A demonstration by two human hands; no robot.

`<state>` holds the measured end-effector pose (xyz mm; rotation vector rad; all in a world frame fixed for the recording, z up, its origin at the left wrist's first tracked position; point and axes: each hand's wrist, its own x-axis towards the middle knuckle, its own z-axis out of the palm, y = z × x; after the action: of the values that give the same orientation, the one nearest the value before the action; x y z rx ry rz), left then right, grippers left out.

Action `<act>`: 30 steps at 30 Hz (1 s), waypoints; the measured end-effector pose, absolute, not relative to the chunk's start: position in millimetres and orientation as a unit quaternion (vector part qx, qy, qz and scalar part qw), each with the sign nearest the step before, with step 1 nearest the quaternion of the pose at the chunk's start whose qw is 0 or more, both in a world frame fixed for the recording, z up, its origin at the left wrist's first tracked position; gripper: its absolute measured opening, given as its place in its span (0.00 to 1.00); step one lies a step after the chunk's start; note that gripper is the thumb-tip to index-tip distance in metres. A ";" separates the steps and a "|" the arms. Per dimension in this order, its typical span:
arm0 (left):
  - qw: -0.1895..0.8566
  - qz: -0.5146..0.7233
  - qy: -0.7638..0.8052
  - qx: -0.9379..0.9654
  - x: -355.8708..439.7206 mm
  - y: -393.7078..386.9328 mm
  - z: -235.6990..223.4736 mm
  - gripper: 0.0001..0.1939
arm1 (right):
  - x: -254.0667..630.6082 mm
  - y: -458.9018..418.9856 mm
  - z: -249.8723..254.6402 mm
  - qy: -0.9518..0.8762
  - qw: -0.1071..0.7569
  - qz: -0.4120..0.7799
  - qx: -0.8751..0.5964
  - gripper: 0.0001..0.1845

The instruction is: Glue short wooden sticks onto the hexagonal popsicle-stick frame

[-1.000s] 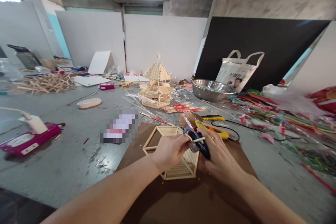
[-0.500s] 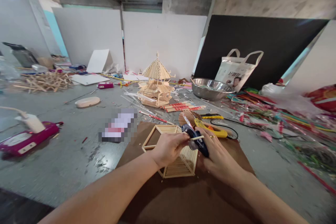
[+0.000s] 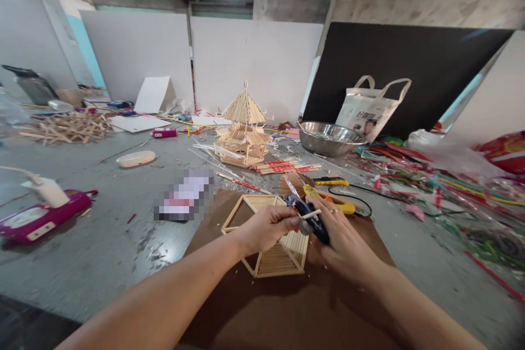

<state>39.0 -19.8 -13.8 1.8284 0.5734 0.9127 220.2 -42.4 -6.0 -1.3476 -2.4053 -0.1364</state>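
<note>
My left hand (image 3: 268,228) pinches a thin pale wooden stick (image 3: 310,214), whose free end points right across the tool. Wrapped in my right hand (image 3: 342,232) is a dark blue hand cutter (image 3: 315,224) with a round metal part; its jaws are partly hidden. Both hands are above a hexagonal stick frame (image 3: 281,262), which lies flat on a brown board (image 3: 328,306). Sticks fill some of the frame's triangular sections, while those at the left are bare. My left hand covers part of the frame.
Behind the board stands a small stick pavilion (image 3: 245,142), with red-wrapped sticks (image 3: 283,166) before it. Yellow-handled scissors (image 3: 346,208) lie beyond my right hand. A metal bowl (image 3: 328,139), a phone (image 3: 184,197) and a purple power strip (image 3: 76,210) are around the table.
My left hand has shifted slightly, and the stick's free end sits a little further right and higher. The cutter has turned slightly in my right hand. The frame stays put.
</note>
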 end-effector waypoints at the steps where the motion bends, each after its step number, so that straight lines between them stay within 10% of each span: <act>1: 0.452 0.390 0.245 0.764 39.4 -20.4 -14.5 0.13 | 219.8 -42.6 -6.0 -0.854 0.189 -0.051 -0.482 0.37; 12: 0.138 0.443 0.293 0.836 35.4 -25.9 -19.0 0.11 | 218.5 -43.4 -8.3 -0.849 0.193 -0.043 -0.490 0.37; 22: 0.464 0.422 0.308 0.715 41.7 -21.8 -19.6 0.18 | 213.7 -46.3 -5.0 -0.850 0.199 -0.069 -0.483 0.36; 30: 0.451 0.447 0.310 0.708 42.1 -23.6 -15.8 0.15 | 211.8 -48.4 -0.7 -0.821 0.203 -0.083 -0.527 0.32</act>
<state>42.1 -23.6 -15.8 1.7496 0.7666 1.1039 211.8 -48.4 -0.7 -1.4693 -2.2922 -0.2310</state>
